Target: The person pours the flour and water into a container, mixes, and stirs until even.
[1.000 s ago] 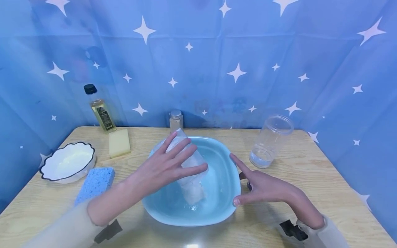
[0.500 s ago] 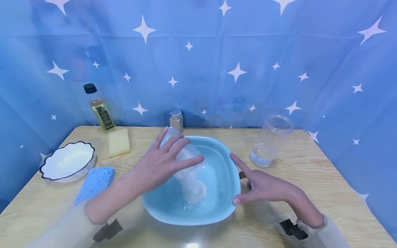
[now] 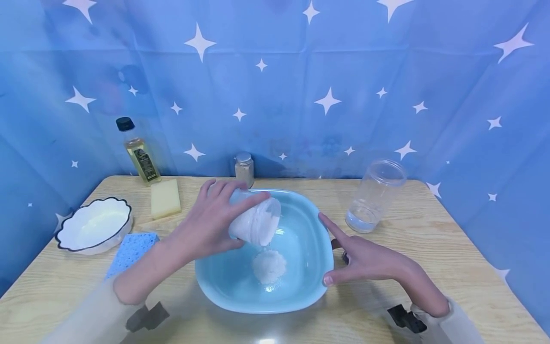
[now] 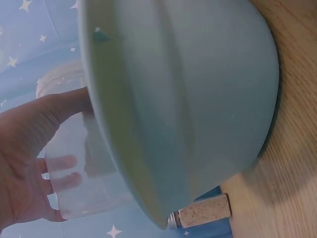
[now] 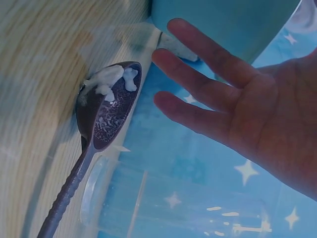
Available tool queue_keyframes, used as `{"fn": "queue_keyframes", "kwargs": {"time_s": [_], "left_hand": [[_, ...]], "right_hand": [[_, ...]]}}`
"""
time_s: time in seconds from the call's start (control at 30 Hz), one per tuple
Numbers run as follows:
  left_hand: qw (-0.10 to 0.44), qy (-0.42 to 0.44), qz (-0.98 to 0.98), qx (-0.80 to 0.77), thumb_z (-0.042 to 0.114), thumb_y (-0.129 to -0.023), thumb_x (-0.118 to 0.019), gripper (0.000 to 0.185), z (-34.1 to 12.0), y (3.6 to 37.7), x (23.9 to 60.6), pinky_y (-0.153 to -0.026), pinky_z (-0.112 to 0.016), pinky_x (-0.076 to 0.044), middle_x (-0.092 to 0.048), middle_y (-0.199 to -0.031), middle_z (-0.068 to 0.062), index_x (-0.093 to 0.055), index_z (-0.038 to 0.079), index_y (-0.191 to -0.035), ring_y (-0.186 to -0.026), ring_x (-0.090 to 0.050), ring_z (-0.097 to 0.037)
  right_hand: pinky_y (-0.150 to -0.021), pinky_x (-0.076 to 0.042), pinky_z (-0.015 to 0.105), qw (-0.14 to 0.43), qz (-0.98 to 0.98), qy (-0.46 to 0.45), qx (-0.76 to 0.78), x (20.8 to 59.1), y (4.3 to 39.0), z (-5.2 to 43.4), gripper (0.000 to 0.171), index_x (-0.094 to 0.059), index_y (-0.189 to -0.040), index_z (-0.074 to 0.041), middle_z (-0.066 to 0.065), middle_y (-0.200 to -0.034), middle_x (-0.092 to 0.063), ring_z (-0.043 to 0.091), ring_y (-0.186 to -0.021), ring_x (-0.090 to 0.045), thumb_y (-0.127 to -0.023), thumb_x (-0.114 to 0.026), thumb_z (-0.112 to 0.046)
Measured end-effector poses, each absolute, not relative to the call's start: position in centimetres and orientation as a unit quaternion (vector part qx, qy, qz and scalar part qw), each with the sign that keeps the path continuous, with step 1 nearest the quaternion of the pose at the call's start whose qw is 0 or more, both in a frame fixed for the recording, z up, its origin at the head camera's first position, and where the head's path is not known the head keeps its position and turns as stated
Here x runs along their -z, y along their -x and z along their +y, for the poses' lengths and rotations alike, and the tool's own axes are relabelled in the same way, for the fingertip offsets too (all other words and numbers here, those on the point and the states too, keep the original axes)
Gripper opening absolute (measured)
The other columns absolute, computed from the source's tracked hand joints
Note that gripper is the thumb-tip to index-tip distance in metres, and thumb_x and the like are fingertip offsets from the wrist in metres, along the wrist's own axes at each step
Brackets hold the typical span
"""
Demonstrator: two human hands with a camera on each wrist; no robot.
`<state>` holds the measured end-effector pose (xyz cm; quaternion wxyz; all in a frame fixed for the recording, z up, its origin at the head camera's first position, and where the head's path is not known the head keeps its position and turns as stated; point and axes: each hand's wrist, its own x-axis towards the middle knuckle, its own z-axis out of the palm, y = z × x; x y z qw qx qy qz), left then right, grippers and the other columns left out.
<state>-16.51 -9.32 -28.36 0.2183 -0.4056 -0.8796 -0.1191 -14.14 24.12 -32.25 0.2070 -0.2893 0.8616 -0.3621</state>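
My right hand (image 3: 365,260) lies flat with fingers straight against the right rim of the light blue basin (image 3: 240,294), and there's a dark spoon (image 5: 106,116) with white bits lying just beside it on the bench (image 3: 429,267), plenty of bare wood beyond. My left hand (image 3: 210,222) grips the clear jar (image 3: 255,222), tipped mouth-down over the basin, white grains inside. A small white heap (image 3: 269,266) sits on the basin floor. Further back, an empty plastic jar (image 3: 375,195) stands well apart on the right.
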Motion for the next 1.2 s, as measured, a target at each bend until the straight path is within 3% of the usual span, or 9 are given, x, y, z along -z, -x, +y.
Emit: {"fn": "queue_keyframes", "kwargs": {"time_s": [0.23,0.5,0.67,0.87,0.97,1.2], "left_hand": [[0.216,0.375,-0.886,0.166,0.042,-0.053,-0.088,0.099,-9.7,16.9,28.3,-0.093,-0.055,-0.033,-0.048,-0.123,-0.008,-0.041,0.032,-0.139,-0.111,-0.044,-0.028],[0.234,0.326,-0.882,0.247,0.041,-0.051,-0.089,0.100,-10.2,17.1,28.2,-0.082,-0.050,-0.044,-0.051,-0.117,-0.010,-0.042,0.028,-0.138,-0.103,-0.048,-0.025],[0.199,0.259,-0.862,0.387,0.039,-0.054,-0.089,0.100,-10.4,17.4,27.8,-0.073,-0.044,-0.052,-0.049,-0.119,-0.007,-0.038,0.031,-0.140,-0.103,-0.049,-0.022],[0.134,0.156,-0.787,0.581,0.025,-0.068,-0.084,0.087,-11.7,17.7,27.1,-0.085,-0.047,-0.045,-0.051,-0.119,-0.004,-0.034,0.034,-0.138,-0.106,-0.050,-0.020],[0.146,0.145,-0.762,0.614,0.017,-0.072,-0.080,0.083,-12.5,17.8,27.2,-0.089,-0.047,-0.041,-0.049,-0.120,-0.005,-0.033,0.030,-0.139,-0.107,-0.049,-0.020],[0.181,0.112,-0.767,0.606,0.021,-0.077,-0.077,0.080,-14.3,17.8,27.5,-0.095,-0.050,-0.039,-0.046,-0.127,-0.003,-0.029,0.033,-0.140,-0.114,-0.046,-0.018]], "right_hand": [[-0.078,-0.051,0.036,0.207,0.861,0.292,0.362,32.3,14.2,24.0,0.114,0.011,-0.149,-0.025,0.006,-0.122,-0.057,0.021,-0.108,-0.057,-0.076,-0.077,-0.032],[-0.081,-0.050,0.038,0.212,0.858,0.291,0.367,32.4,14.2,24.0,0.113,0.011,-0.149,-0.025,0.002,-0.118,-0.059,0.019,-0.107,-0.057,-0.076,-0.077,-0.030],[-0.084,-0.050,0.039,0.217,0.857,0.278,0.375,32.5,14.2,24.1,0.113,0.010,-0.149,-0.026,0.000,-0.118,-0.059,0.019,-0.109,-0.056,-0.076,-0.077,-0.030],[-0.084,-0.049,0.040,0.223,0.859,0.266,0.377,32.5,14.1,24.0,0.111,0.009,-0.149,-0.027,-0.003,-0.117,-0.060,0.017,-0.110,-0.055,-0.077,-0.076,-0.030],[-0.085,-0.049,0.040,0.227,0.858,0.263,0.378,32.5,14.1,24.0,0.111,0.009,-0.149,-0.027,-0.004,-0.117,-0.059,0.017,-0.111,-0.055,-0.078,-0.076,-0.030],[-0.085,-0.049,0.040,0.224,0.860,0.264,0.375,32.5,14.1,23.9,0.112,0.010,-0.149,-0.026,-0.004,-0.117,-0.059,0.016,-0.111,-0.055,-0.077,-0.076,-0.030]]}}
